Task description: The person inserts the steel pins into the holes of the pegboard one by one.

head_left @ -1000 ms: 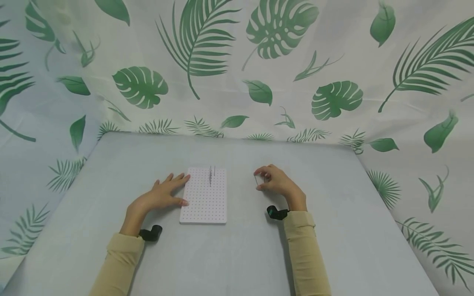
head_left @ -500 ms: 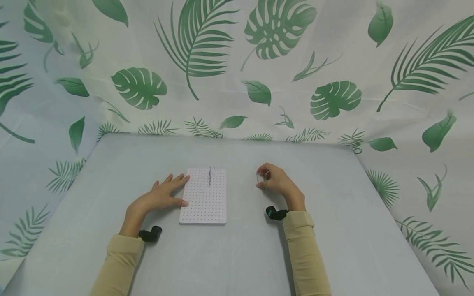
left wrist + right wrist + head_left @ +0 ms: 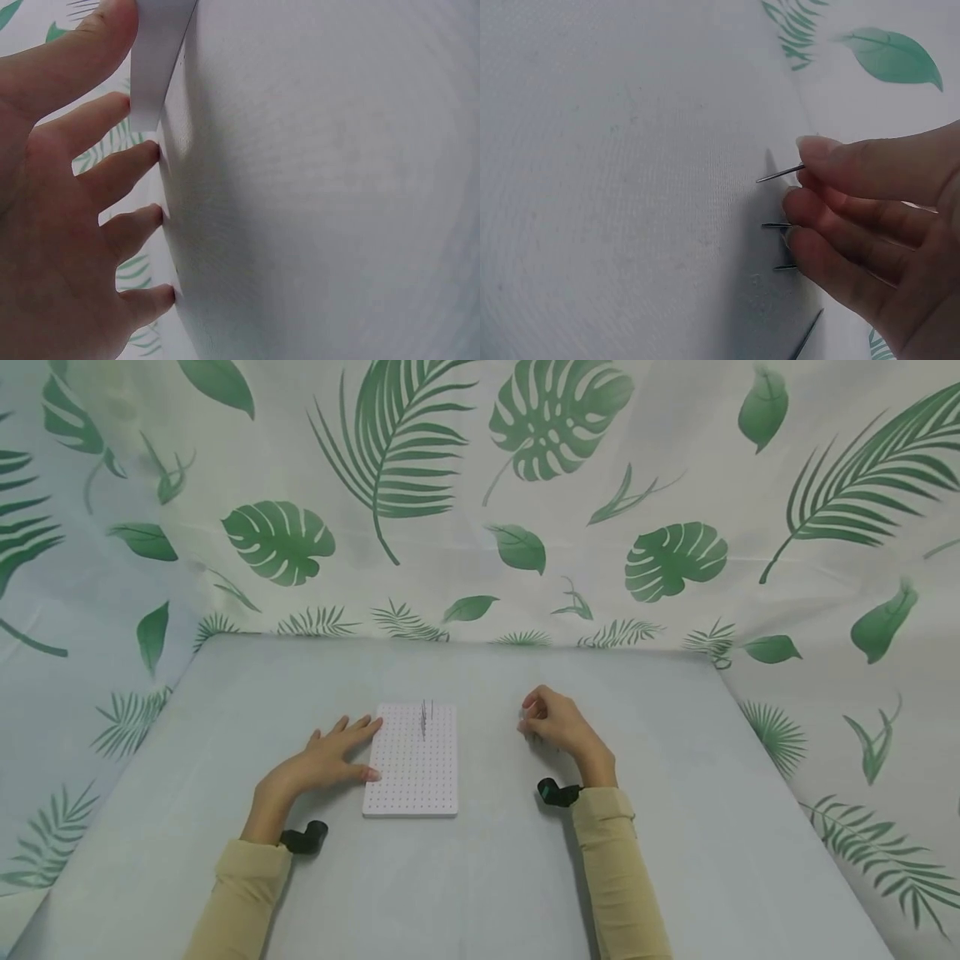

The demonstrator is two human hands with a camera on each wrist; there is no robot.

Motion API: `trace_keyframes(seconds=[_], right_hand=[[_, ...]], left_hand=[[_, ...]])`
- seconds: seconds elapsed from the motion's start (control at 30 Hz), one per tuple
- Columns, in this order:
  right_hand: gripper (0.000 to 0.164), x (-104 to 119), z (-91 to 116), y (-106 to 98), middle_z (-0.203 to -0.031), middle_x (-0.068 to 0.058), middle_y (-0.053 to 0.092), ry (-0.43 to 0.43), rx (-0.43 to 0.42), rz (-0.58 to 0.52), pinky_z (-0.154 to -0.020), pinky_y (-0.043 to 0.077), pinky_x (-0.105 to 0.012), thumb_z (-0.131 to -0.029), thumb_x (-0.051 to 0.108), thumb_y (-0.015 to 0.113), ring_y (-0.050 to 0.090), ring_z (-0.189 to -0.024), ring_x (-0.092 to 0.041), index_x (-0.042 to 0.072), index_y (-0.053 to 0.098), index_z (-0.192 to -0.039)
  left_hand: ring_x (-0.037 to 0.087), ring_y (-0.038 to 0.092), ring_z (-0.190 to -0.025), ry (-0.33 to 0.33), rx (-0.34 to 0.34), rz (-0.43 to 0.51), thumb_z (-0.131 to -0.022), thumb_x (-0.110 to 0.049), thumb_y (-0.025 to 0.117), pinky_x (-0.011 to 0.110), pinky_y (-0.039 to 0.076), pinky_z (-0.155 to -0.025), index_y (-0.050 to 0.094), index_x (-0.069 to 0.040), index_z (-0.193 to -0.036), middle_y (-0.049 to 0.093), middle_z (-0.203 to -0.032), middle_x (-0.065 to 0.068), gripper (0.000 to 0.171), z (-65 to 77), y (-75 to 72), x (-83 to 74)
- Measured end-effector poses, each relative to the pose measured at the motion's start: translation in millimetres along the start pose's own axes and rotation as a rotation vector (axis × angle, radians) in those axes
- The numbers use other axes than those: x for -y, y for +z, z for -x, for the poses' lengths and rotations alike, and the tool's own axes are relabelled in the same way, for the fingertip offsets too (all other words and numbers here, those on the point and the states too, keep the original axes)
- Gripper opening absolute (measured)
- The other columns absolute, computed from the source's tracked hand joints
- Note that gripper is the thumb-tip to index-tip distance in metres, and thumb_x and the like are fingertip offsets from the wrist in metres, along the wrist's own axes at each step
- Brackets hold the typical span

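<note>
A white pegboard (image 3: 412,777) with rows of small holes lies on the table, several thin metal pins (image 3: 423,722) standing in a column near its far end. My left hand (image 3: 326,756) is spread at the board's left side, thumb and index fingertips at its edge; the other fingertips touch the table in the left wrist view. To the right of the board, my right hand (image 3: 558,722) pinches a thin metal pin (image 3: 780,174) between thumb and index finger. In the right wrist view, two more pin tips (image 3: 776,225) jut out by the other fingers.
Another thin pin (image 3: 808,335) shows low in the right wrist view, below the fingers. The table (image 3: 480,885) has a pale cloth. A leaf-patterned curtain (image 3: 442,560) rises behind its far edge. Black wrist cameras (image 3: 558,792) sit by both cuffs.
My right thumb and fingers have drawn closer together; the pin that spanned them has turned and now barely shows in the head view. My left hand stays at the board.
</note>
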State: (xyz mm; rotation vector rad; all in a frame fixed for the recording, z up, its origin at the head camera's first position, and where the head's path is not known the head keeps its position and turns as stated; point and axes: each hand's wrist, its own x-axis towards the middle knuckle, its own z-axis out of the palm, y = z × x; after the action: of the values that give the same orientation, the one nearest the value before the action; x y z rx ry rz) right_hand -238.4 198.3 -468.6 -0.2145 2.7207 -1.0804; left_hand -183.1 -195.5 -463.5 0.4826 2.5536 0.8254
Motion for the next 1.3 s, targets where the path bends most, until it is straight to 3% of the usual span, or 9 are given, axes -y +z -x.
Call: trace_keyframes(seconds=[0.67,0.9,1.3], right_hand=[[0.016,5.6,-4.7,9.5,-0.09,-0.011,0.074,-0.024,-0.004,-0.095,-0.064,0.055,-0.026,-0.094,0.012,0.072,0.07,-0.072,-0.015,0.001,0.068,-0.104],[0.014,13.2,-6.0,14.0,-0.089,-0.013,0.074,-0.075,-0.042,-0.166,-0.059,0.055,-0.03,-0.094,0.013,0.071,0.073,-0.07,-0.019,0.002,0.069,-0.102],[0.012,28.8,-7.6,25.2,-0.096,-0.018,0.074,-0.19,-0.033,-0.341,-0.074,0.064,-0.04,-0.094,0.007,0.072,0.077,-0.081,-0.028,0.0,0.065,-0.1]], left_hand=[[0.059,0.006,-0.152,0.013,-0.001,0.02,-0.089,-0.041,0.077,0.082,0.0,-0.114,0.029,-0.005,-0.162,0.021,-0.167,0.028,0.094,-1.5,4.8,5.0],[0.059,0.006,-0.153,0.018,-0.009,0.02,-0.09,-0.04,0.077,0.082,-0.001,-0.115,0.03,-0.005,-0.161,0.021,-0.167,0.028,0.092,-1.3,0.2,3.9],[0.058,0.005,-0.153,0.016,-0.006,0.025,-0.089,-0.04,0.077,0.081,-0.002,-0.115,0.03,-0.007,-0.162,0.02,-0.167,0.028,0.093,-1.9,1.0,5.8]])
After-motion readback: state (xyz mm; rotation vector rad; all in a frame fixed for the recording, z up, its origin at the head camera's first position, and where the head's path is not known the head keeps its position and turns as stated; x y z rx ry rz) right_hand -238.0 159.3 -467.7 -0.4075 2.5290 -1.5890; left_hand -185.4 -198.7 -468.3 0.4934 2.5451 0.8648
